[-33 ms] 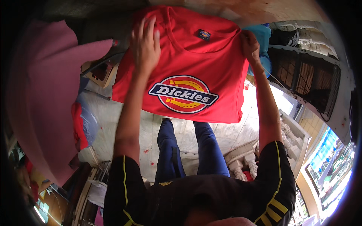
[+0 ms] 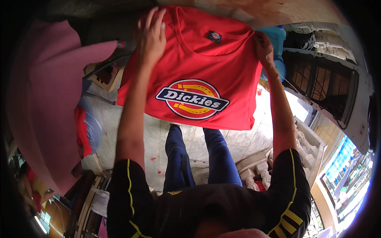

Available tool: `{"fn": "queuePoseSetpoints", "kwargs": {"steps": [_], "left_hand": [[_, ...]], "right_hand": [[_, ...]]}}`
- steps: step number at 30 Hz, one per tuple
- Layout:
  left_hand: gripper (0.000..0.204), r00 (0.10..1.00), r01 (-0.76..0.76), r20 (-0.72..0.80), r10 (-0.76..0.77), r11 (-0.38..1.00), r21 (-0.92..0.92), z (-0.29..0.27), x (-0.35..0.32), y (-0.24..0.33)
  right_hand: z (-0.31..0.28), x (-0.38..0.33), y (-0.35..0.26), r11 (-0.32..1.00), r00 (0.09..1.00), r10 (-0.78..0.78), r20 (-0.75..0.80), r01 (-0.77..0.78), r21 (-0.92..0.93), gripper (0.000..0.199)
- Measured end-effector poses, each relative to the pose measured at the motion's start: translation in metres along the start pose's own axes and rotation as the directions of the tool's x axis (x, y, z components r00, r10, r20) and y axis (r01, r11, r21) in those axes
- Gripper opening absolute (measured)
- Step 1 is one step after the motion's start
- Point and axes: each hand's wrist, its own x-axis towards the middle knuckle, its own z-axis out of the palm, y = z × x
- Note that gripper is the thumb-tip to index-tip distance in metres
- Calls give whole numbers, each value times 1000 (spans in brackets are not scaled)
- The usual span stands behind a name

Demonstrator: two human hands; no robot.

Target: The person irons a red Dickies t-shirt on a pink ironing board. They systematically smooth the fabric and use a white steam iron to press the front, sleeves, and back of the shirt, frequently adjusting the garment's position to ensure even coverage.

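A red T-shirt (image 2: 222,71) with a round logo on its front is spread out before me, folded to a squarish shape. Its collar, with a dark label (image 2: 214,36) inside, lies toward the far side. At the shirt's far left shoulder is my left hand (image 2: 152,41), fingers stretched and apart, laid over the cloth near the edge. My right hand (image 2: 264,49) is closed on the upper right edge, its fingers curled around the fabric. What supports the shirt from below is hidden by it.
A large mauve cloth (image 2: 47,99) hangs at the left, close to a metal rod (image 2: 105,67). Behind my right hand stands a blue plastic container (image 2: 278,39). A grey panel with dark mesh (image 2: 321,83) is farther right. White balusters (image 2: 256,176) lie near my legs.
My left hand has shifted slightly up and left along the shirt's shoulder. The right hand and the shirt are almost unmoved.
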Motion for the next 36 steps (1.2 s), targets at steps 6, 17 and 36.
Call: {"fn": "queuePoseSetpoints", "kwargs": {"steps": [6, 17, 36], "left_hand": [[37, 874, 28, 474, -107, 985, 172, 7, 82, -46], [50, 993, 57, 83, -89, 943, 328, -20, 49, -25], [74, 830, 557, -176, -529, 794, 244, -38, -214, 14]], "right_hand": [[-8, 2, 16, 961, 993, 42, 110, -70, 268, 26], [-6, -1, -34, 858, 859, -492, -144, 450, -248, 27], [104, -132, -173, 545, 643, -449, 621, 748, -380, 64]]}}
